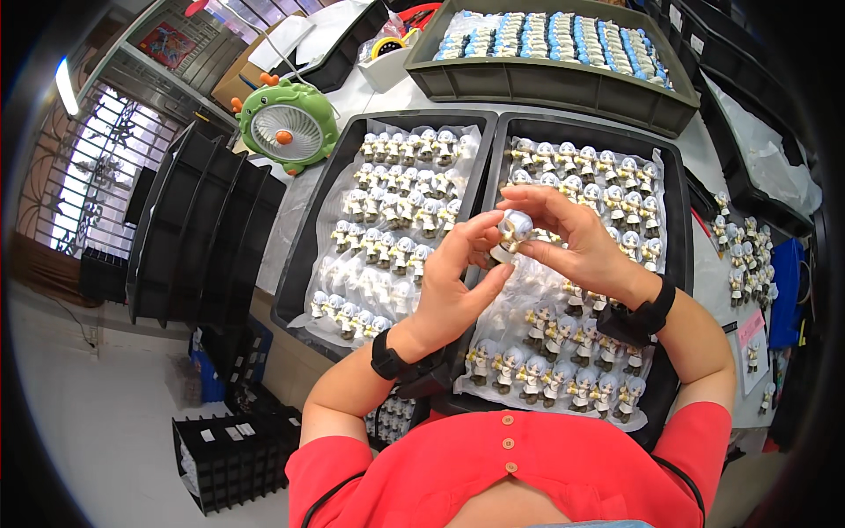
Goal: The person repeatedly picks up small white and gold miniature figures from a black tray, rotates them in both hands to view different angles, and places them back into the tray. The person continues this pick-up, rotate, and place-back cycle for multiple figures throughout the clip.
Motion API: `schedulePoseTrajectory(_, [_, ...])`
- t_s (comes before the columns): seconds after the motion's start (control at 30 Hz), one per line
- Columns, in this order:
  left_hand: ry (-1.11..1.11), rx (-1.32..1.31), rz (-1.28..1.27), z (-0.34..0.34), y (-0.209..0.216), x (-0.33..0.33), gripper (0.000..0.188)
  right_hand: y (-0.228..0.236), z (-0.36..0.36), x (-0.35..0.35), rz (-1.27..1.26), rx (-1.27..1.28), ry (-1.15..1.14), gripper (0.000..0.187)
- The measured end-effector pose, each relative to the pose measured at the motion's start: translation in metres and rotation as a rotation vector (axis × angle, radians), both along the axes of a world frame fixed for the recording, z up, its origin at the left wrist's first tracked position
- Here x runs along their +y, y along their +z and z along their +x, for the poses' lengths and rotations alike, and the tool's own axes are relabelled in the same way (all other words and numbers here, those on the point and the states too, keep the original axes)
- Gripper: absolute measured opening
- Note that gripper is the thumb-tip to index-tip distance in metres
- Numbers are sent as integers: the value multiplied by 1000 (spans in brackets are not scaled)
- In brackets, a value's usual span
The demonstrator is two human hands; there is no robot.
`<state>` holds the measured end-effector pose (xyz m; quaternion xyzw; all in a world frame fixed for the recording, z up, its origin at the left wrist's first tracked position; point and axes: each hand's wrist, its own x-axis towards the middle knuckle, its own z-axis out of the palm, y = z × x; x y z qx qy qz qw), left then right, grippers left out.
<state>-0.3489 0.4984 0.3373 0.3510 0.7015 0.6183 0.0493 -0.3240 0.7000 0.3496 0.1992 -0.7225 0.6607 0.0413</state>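
Note:
A small figurine (514, 227) with pale grey-blue hair and a white outfit is held up between my two hands, above the gap between two black trays. My left hand (451, 286) grips its lower left side with thumb and fingers. From the other side, my right hand (572, 238) pinches it, fingers curved over the head and thumb at its side. Beneath are the left tray (295, 290) and the right tray (676, 211), lined with translucent plastic sheeting. Rows of similar figurines (554, 378) stand in both; my hands and forearms hide some.
A grey-green crate (546, 95) of blue and white pieces stands at the back. A green animal-shaped fan (288, 128) is at the back left. More figurines (746, 251) stand on the table at right. Black trays (198, 229) are stacked at left; a black crate (238, 458) is below.

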Motion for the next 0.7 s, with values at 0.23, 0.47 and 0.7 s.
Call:
schedulePoseTrajectory(0.23, [12, 8, 24, 3, 1, 2, 53, -7, -2, -2, 65, 100, -22, 52])
schedulePoseTrajectory(0.47, [-125, -637, 244, 5, 13, 2, 57, -2, -2, 1, 106, 104, -51, 44])
schedulePoseTrajectory(0.7, [-214, -541, 287, 5, 9, 3, 62, -2, -2, 1, 108, 98, -65, 42])
